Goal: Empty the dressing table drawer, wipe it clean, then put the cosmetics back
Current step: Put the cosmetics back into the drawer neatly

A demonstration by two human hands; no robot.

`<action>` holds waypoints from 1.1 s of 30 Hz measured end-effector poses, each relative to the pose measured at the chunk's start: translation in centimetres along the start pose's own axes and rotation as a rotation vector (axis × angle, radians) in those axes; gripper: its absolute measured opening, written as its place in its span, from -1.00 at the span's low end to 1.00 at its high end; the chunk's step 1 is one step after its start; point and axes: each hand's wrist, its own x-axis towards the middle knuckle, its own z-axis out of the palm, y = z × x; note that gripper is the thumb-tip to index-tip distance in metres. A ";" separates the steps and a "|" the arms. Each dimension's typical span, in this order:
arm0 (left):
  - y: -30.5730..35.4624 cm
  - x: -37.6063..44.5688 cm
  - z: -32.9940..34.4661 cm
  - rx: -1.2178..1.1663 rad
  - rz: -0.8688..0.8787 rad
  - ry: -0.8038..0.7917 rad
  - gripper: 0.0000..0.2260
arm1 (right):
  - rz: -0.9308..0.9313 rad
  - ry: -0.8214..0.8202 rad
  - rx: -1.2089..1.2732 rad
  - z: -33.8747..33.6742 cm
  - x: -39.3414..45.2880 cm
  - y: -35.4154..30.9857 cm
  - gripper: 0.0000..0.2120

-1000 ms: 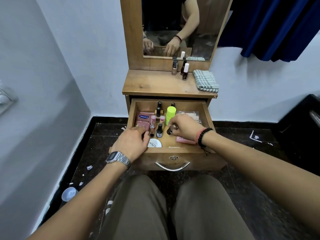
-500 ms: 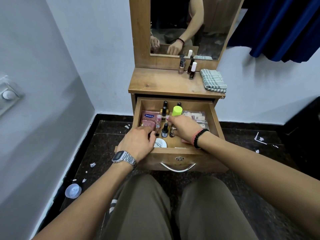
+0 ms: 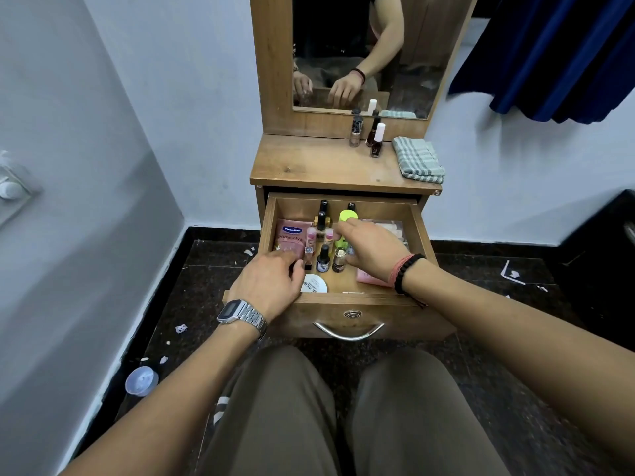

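The wooden drawer [image 3: 405, 321] of the dressing table is pulled out over my knees. It holds a pink Vaseline sachet [image 3: 290, 235], a neon green bottle [image 3: 347, 216], several small nail polish bottles, a glitter bottle [image 3: 339, 261] and a white round jar [image 3: 314, 283]. My left hand [image 3: 271, 286] curls down over the sachet's near end, its fingertips hidden. My right hand [image 3: 374, 249] stretches over the drawer with straight fingers touching the green bottle. A pink flat item [image 3: 369, 278] lies under that wrist.
On the tabletop stand nail polish bottles [image 3: 356, 132] in front of the mirror [image 3: 360, 53], with a folded checked cloth [image 3: 417, 159] at the right. A plastic cup [image 3: 141, 381] and paper scraps lie on the dark floor. Dark furniture [image 3: 604, 252] stands at the right.
My right hand let go of the glitter bottle, which now stands alone, and reached back to the green bottle. My left hand stayed at the drawer's front left.
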 end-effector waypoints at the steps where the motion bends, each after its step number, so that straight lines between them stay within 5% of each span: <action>1: 0.0 0.0 0.0 -0.002 -0.004 0.000 -0.76 | 0.004 0.001 0.012 -0.2 0.0 0.1 -0.61; 13: -0.2 0.0 0.1 -0.020 0.007 0.029 -0.77 | 0.223 0.333 0.065 -8.9 10.5 6.9 -0.77; 23: -0.3 -0.1 0.2 -0.032 0.013 0.030 -0.72 | 0.278 0.116 -0.287 -8.5 19.4 10.2 -0.51; 26: -0.4 0.0 0.4 -0.035 0.013 0.038 -0.73 | 0.286 0.112 -0.301 -8.4 19.9 10.0 -0.66; 33: -0.4 -0.1 0.4 -0.030 0.001 0.030 -0.77 | 0.104 0.256 0.140 -13.5 13.7 5.5 -0.79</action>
